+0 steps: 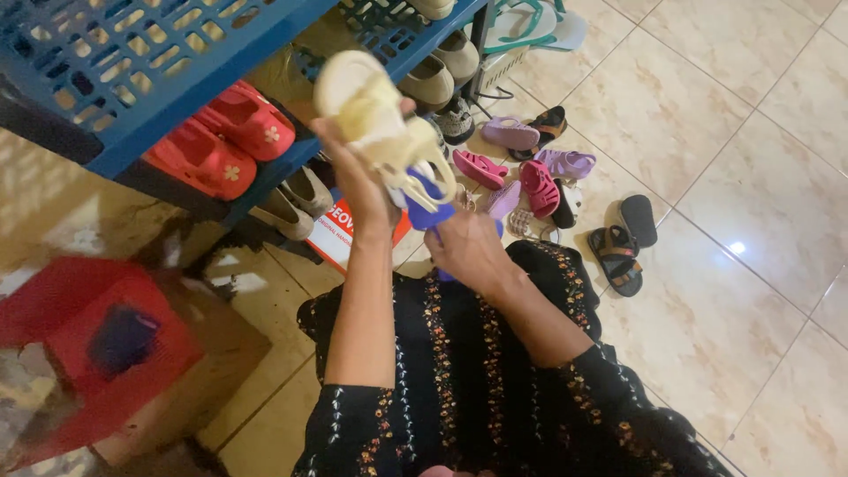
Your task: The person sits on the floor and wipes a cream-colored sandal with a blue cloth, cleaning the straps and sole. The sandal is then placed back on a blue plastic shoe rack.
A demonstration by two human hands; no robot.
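Cream sandal [375,119] is gripped by the left hand [358,177] before a blue rack [150,53] holding red clogs [225,141]; the right hand [468,247] is clenched on a half-hidden blue object [428,203].

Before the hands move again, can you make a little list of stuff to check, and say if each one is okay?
1. Left hand has a firm hold on the cream sandal: ok, fingers wrap it.
2. Right hand grips the blue brush: ok, though what kind of tool it is stays blurry.
3. Brush touches the sandal: cannot tell, the parts overlap.
4. Red shoes sit safely on the blue rack: ok.
5. Floor free of things to trip on: not ok, small sandals lie scattered.
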